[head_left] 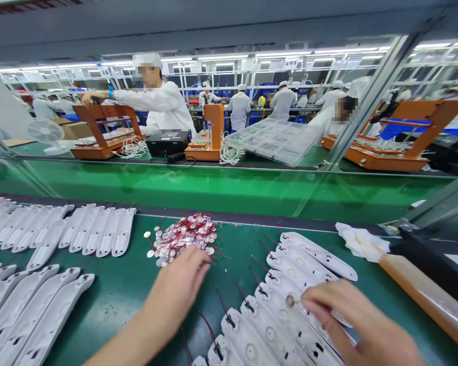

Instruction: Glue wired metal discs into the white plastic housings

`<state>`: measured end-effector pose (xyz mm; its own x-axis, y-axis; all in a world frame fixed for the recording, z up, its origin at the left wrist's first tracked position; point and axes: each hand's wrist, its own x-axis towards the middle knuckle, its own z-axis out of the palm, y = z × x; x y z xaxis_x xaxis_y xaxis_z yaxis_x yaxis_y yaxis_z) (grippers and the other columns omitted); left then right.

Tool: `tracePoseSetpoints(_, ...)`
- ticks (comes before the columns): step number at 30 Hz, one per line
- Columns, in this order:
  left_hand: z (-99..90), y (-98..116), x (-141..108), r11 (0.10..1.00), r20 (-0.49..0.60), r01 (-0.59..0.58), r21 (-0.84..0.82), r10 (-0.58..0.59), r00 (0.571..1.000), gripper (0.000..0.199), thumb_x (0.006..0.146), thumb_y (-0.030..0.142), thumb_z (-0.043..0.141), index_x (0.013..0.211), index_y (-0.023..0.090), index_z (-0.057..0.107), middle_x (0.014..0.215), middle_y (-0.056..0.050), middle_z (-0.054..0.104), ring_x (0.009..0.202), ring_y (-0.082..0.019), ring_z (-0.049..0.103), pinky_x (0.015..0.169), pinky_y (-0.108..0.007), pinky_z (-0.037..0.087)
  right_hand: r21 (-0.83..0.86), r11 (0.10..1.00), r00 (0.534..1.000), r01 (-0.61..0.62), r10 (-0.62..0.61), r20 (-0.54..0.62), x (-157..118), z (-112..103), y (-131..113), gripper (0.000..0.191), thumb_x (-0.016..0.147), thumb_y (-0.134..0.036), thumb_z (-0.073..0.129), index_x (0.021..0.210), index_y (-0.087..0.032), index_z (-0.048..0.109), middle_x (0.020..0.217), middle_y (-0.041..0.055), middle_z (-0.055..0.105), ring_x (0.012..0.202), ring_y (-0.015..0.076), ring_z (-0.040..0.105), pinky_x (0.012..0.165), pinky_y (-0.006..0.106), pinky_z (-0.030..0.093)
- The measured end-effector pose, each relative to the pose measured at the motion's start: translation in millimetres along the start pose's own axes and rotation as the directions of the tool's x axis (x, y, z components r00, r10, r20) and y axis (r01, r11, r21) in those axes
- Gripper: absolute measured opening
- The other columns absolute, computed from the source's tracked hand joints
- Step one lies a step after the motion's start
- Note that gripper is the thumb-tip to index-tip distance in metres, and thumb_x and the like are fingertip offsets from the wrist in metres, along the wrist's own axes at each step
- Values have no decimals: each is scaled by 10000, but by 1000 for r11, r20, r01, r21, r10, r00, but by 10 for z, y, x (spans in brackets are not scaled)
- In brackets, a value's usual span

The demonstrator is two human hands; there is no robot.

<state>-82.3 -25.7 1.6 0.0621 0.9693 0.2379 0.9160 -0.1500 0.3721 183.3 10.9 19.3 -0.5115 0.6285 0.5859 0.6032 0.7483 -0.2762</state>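
My left hand (177,290) lies palm down on the green mat, its fingertips at the near edge of a pile of small silver discs with red wires (185,238). Whether a disc is under the fingers is hidden. My right hand (351,320) pinches one small silver disc (290,301) between thumb and forefinger, right over a white plastic shell in a fanned row of shells (290,284) that carry red wires and black parts.
More white shells lie in rows at the left (95,231) and near left (34,310). A crumpled white cloth (361,241) and a wooden handle (427,295) sit at the right. A green conveyor belt (229,190) runs behind. Across it, people in white work at orange jigs (103,132).
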Motion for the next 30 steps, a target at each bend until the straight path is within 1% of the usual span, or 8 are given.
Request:
tracePoseSetpoints(1, -19, -147, 41, 992, 15, 87, 89, -89, 996, 188, 876, 218, 353, 846, 197, 537, 870, -45, 578, 727, -176, 586, 652, -298, 460, -53, 998, 997, -43, 40, -61, 3, -40, 171, 118, 864, -282, 487, 804, -231, 576, 780, 6, 592, 736, 122, 559, 648, 218, 454)
tracePoseSetpoints(3, -12, -408, 84, 979, 55, 120, 167, -131, 990, 183, 863, 257, 379, 861, 201, 553, 901, -52, 571, 778, -199, 581, 677, -315, 453, -153, 979, 971, -131, 95, -221, -9, -84, 507, 215, 860, -370, 477, 743, -237, 599, 848, 34, 592, 800, 172, 538, 700, 307, 437)
tracePoseSetpoints(5, 40, -587, 85, 982, 60, 90, 166, -101, 993, 236, 880, 296, 351, 855, 206, 568, 899, -46, 571, 777, -192, 580, 693, -307, 449, -216, 954, 959, -207, 154, -238, -41, -78, 783, 306, 859, -422, 444, 691, -234, 617, 893, 58, 596, 836, 215, 521, 736, 390, 413)
tracePoseSetpoints(8, 113, -703, 56, 987, 43, 69, 145, -76, 996, 306, 899, 368, 319, 869, 222, 586, 908, -35, 583, 776, -188, 591, 677, -287, 451, -264, 922, 956, -282, 246, -160, -91, 11, 999, 270, 838, -381, 475, 671, -240, 634, 965, 60, 598, 908, 249, 492, 783, 451, 385)
tracePoseSetpoints(17, 0, -725, 50, 973, -93, 48, 224, -28, 995, 352, 895, 443, 280, 947, 237, 560, 959, -28, 622, 862, -231, 606, 739, -319, 453, -267, 878, 912, -396, 411, -1, -41, 328, 815, 180, 803, -213, 520, 643, -234, 599, 1158, 23, 537, 1102, 298, 368, 787, 481, 354)
tracePoseSetpoints(23, -97, -806, 35, 972, -91, 22, 233, 0, 996, 377, 882, 537, 328, 914, 238, 556, 869, 37, 654, 737, -175, 636, 650, -242, 467, -268, 859, 889, -437, 457, 16, -31, 353, 791, 176, 804, -189, 525, 645, -221, 594, 1154, 31, 534, 1122, 282, 353, 847, 485, 321)
tracePoseSetpoints(27, -162, -847, 40, 966, -152, -31, 256, 72, 986, 428, 909, 509, 249, 935, 252, 590, 897, 24, 666, 823, -190, 637, 745, -277, 481, -264, 863, 889, -430, 456, 43, -33, 347, 818, 178, 792, -202, 539, 631, -228, 608, 1122, 29, 554, 1093, 290, 378, 821, 487, 334)
tracePoseSetpoints(30, -235, -844, 17, 951, -138, -33, 308, 79, 987, 470, 912, 529, 207, 986, 248, 576, 879, 15, 660, 786, -188, 633, 710, -281, 481, -270, 870, 896, -413, 441, 48, -15, 333, 795, 170, 792, -209, 547, 651, -244, 634, 1113, 32, 557, 1072, 292, 389, 803, 489, 338)
